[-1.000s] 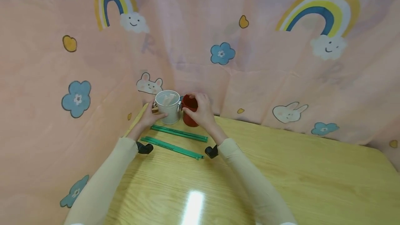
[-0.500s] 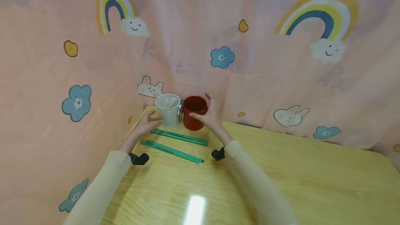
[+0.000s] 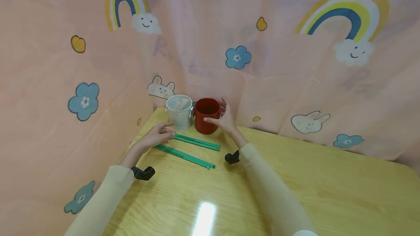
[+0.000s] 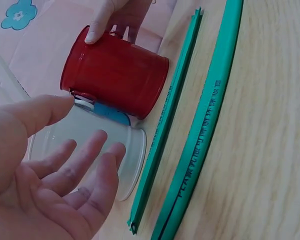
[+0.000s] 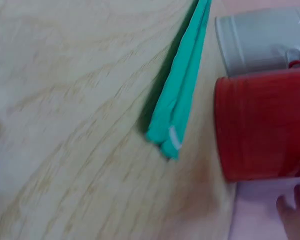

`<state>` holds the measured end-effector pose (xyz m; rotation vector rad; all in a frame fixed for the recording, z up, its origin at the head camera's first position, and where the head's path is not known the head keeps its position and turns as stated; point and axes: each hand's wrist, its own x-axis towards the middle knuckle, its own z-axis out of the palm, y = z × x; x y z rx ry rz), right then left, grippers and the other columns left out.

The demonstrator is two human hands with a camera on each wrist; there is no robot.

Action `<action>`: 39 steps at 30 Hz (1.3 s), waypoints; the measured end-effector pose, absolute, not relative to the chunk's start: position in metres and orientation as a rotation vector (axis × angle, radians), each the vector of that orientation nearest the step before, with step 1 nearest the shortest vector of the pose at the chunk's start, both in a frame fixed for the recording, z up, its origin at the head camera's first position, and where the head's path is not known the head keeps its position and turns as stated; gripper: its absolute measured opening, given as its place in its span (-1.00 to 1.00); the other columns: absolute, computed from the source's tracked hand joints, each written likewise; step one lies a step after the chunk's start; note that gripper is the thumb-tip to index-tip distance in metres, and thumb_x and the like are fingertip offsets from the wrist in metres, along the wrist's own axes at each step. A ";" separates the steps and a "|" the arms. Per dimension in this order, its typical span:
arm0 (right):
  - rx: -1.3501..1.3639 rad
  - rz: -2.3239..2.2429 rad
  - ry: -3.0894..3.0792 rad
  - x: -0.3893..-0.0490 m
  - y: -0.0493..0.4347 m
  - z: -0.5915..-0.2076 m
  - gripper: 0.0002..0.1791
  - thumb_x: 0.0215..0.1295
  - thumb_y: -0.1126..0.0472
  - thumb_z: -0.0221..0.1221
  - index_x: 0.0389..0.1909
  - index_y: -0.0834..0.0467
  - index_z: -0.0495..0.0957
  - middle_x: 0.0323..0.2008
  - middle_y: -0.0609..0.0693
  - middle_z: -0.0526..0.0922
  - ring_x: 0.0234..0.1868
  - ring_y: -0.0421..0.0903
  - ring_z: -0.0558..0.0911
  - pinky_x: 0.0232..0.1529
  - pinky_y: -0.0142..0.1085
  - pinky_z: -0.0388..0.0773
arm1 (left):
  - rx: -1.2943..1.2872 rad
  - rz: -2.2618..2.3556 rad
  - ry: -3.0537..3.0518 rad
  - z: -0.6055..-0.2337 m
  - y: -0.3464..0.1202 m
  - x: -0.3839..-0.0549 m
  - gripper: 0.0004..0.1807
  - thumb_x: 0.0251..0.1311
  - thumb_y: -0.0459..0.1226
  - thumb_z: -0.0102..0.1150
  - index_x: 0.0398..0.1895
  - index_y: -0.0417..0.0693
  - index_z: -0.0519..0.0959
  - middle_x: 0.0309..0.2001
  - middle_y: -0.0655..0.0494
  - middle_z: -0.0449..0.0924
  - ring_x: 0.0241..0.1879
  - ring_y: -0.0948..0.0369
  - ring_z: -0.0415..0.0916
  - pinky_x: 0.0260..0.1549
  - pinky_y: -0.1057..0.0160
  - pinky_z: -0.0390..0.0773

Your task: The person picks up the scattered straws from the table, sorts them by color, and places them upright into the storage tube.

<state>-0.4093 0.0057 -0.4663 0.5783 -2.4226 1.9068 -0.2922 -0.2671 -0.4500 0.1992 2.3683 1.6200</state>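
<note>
A white metal bucket (image 3: 180,117) with something pale inside stands at the back left of the table. Right beside it is a red bucket (image 3: 206,121), also upright. My right hand (image 3: 227,121) is at the red bucket's right side, thumb lying over the front wall and fingers extended by the handle at its side. In front of the white bucket hovers my left hand (image 3: 155,136), loosely spread and holding nothing; its palm and relaxed fingers (image 4: 72,160) show in the left wrist view. Below it lie green-wrapped straws (image 4: 202,127) with black print.
The green straws lie in two slanting rows, a back one (image 3: 198,142) and a front one (image 3: 187,156). A pink patterned curtain (image 3: 203,79) hangs close behind the buckets and along the left side. The wooden table (image 3: 295,177) extends to the right.
My left hand has come away from the white bucket, forward over the straws. My right hand has shifted from over the red bucket's rim to its right side, uncovering the mouth.
</note>
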 end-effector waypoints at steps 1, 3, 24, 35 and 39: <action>0.586 1.925 -2.429 -0.411 0.006 -0.467 0.10 0.05 0.21 0.40 0.48 0.09 -0.15 0.43 0.15 0.08 0.40 0.12 0.19 0.40 0.02 0.25 | 0.208 1.629 2.356 -0.450 -0.267 -0.291 -0.36 0.39 -0.28 -0.03 0.45 -0.32 0.05 0.23 -0.42 0.36 0.18 -0.25 0.41 0.14 -0.12 0.48; 0.617 1.954 -2.433 -0.414 0.007 -0.469 0.09 0.04 0.25 0.40 0.47 0.07 -0.13 0.41 0.11 0.12 0.39 0.10 0.21 0.38 0.03 0.28 | 0.241 1.636 2.345 -0.449 -0.266 -0.291 -0.35 0.39 -0.28 -0.01 0.45 -0.32 0.06 0.24 -0.42 0.35 0.18 -0.25 0.40 0.13 -0.11 0.49; 0.726 1.905 -2.439 -0.404 0.006 -0.435 -0.03 0.01 0.34 0.39 0.40 0.24 0.03 0.33 0.21 0.27 0.33 0.14 0.28 0.32 0.04 0.35 | 0.632 1.375 2.245 -0.447 -0.240 -0.307 -0.22 0.25 -0.42 0.15 0.47 -0.30 0.00 0.20 -0.37 0.43 0.08 -0.16 0.53 0.04 0.11 0.59; 0.741 1.906 -2.448 -0.399 0.000 -0.447 -0.04 0.01 0.34 0.40 0.39 0.22 0.05 0.31 0.20 0.30 0.31 0.14 0.30 0.31 0.05 0.35 | 0.619 1.204 2.276 -0.453 -0.246 -0.314 -0.39 0.29 -0.36 0.13 0.37 -0.35 0.23 0.12 -0.30 0.53 0.10 -0.07 0.54 0.09 0.13 0.56; 0.722 1.904 -2.442 -0.410 -0.004 -0.469 -0.03 0.00 0.27 0.43 0.39 0.11 0.07 0.29 0.10 0.33 0.29 0.05 0.33 0.30 0.00 0.37 | 0.635 1.092 2.297 -0.454 -0.248 -0.312 -0.43 0.27 -0.34 0.17 0.31 -0.35 0.31 0.06 -0.27 0.57 0.08 -0.04 0.55 0.08 0.14 0.56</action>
